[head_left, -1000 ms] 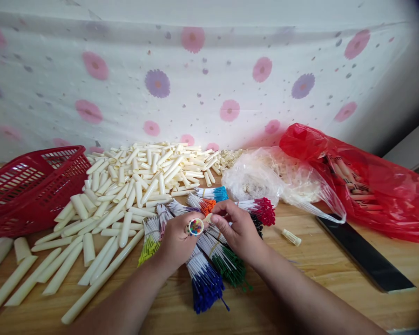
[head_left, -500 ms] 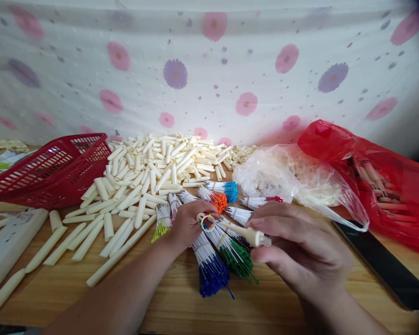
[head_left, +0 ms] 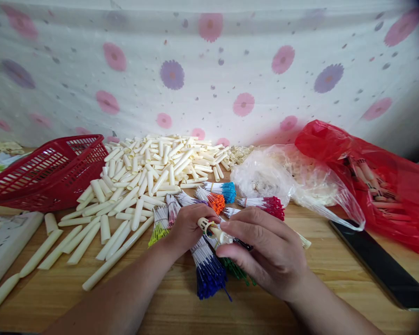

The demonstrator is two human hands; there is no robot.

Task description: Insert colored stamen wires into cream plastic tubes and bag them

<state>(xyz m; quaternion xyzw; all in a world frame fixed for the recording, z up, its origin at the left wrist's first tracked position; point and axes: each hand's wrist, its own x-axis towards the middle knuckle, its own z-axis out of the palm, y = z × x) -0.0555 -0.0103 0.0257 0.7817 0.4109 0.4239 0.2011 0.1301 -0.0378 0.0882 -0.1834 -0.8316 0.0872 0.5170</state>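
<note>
My left hand (head_left: 192, 225) is closed around a cream plastic tube with a slotted collar (head_left: 205, 225), its open end facing me. Between the thumb and fingers of my right hand (head_left: 270, 249) is a slim cream plastic piece (head_left: 224, 237) with a pale, clear-looking end. One end of it overlaps the collar's mouth; I cannot tell how deep it sits. Below the hands lie rubber-banded bundles of thin white sticks with coloured tips: dark blue (head_left: 210, 274), green (head_left: 235, 270), yellow (head_left: 158, 228), orange (head_left: 215, 202), light blue (head_left: 226, 191) and red (head_left: 268, 207).
A large pile of cream tubes (head_left: 160, 163) spreads behind and to the left. A red basket (head_left: 52, 172) and a white power strip (head_left: 10, 246) stand left. To the right are a clear plastic bag (head_left: 265, 174), a red bag (head_left: 398, 186) and a black phone (head_left: 377, 265).
My right hand has moved left, bringing its cream piece to the collar in my left hand. The red-tipped bundle shows more now. The view has shifted slightly.
</note>
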